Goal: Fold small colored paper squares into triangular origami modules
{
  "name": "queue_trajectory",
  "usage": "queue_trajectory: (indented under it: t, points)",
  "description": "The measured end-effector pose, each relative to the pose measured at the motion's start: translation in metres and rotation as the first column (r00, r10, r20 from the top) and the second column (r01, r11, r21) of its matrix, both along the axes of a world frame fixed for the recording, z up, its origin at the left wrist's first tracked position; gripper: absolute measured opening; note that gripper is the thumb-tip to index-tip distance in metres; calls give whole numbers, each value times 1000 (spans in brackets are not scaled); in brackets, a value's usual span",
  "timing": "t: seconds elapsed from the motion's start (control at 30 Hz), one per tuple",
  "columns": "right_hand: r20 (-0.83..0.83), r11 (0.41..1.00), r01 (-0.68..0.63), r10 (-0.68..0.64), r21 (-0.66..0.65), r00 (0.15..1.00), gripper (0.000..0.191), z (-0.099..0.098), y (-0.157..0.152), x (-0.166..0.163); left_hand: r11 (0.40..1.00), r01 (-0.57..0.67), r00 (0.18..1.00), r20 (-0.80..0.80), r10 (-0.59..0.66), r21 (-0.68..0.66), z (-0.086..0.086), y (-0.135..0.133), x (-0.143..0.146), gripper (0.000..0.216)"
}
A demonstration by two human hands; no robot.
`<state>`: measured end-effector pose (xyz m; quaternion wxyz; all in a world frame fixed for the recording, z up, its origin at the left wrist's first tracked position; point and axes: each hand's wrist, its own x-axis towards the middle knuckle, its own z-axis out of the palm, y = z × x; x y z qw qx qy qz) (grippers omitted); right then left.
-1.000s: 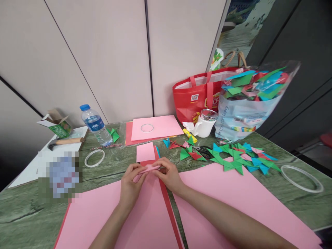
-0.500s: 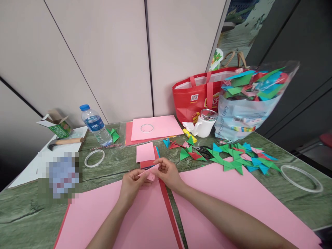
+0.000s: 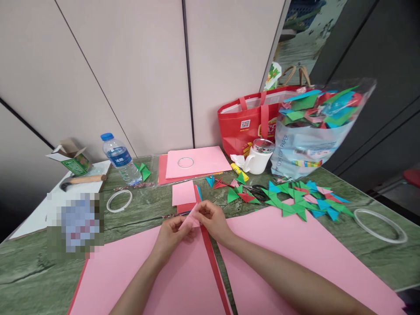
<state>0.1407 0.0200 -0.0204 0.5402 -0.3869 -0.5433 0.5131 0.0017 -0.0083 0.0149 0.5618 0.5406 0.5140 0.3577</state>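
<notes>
A small folded piece of pink paper (image 3: 190,217) is held between both hands above the large pink sheets (image 3: 131,271). My left hand (image 3: 171,234) pinches its lower left end, while my right hand (image 3: 211,221) grips the upper right side with thumb and fingers. Part of the folded paper is hidden by the fingers. Just beyond the hands lies a stack of small square papers (image 3: 183,193), pink on top with red and blue beneath. A second large pink sheet (image 3: 278,249) lies under my right forearm.
Folded paper pieces (image 3: 292,199) in several colours lie at right, by black scissors (image 3: 259,191). Behind stand a white mug (image 3: 259,157), a red bag (image 3: 236,131) and a full paper bag (image 3: 302,148). A water bottle (image 3: 121,159), white ring (image 3: 120,201) and hammer (image 3: 85,178) are at left.
The folded pink paper has been tilted more steeply and looks narrower in the fingers. Both hands have stayed in nearly the same place.
</notes>
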Motion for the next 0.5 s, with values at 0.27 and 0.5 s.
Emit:
queue_trajectory:
  t: [0.27, 0.5]
  points:
    - [133, 990, -39, 20, 139, 991, 13, 1, 0, 4, 999, 46, 995, 94, -44, -16, -2, -1, 3, 28]
    - [142, 986, -22, -2, 165, 990, 14, 0, 0, 3, 999, -37, 996, 81, 36, 8, -7, 1, 0, 29]
